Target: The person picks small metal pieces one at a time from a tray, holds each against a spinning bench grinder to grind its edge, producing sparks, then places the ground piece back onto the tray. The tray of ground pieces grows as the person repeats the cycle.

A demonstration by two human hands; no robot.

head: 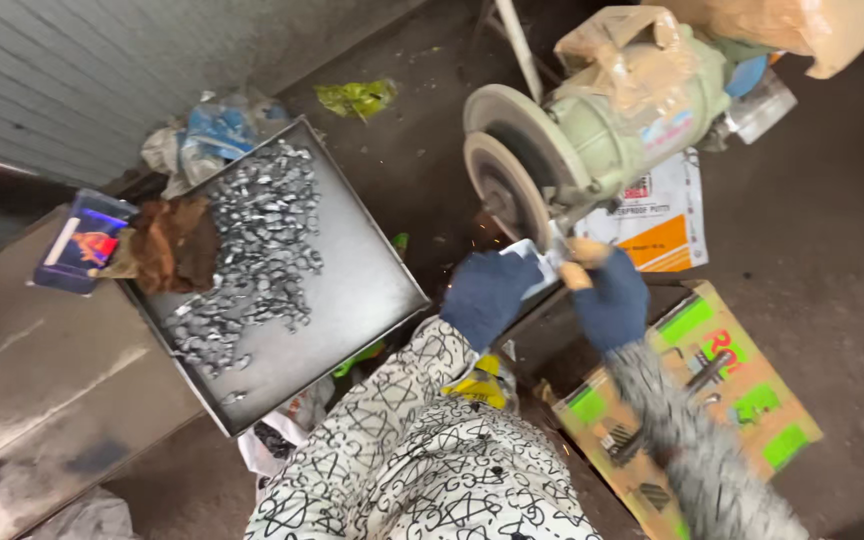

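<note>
Head view: both gloved hands, left (487, 295) and right (610, 300), pinch a small metal piece (542, 256) against the grinding wheel (502, 185). It looks stiff, light, slippery; each grip sits at an outer edge, clear of the wheel.

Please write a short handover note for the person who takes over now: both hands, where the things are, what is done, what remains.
Left hand and right hand, both in dark blue gloves, together hold one small pale metal piece against the round grey grinding wheel; sparks show beside it. The square metal tray to the left carries a heap of small silvery metal pieces and a brown rag. Which pieces are already ground cannot be told.
</note>
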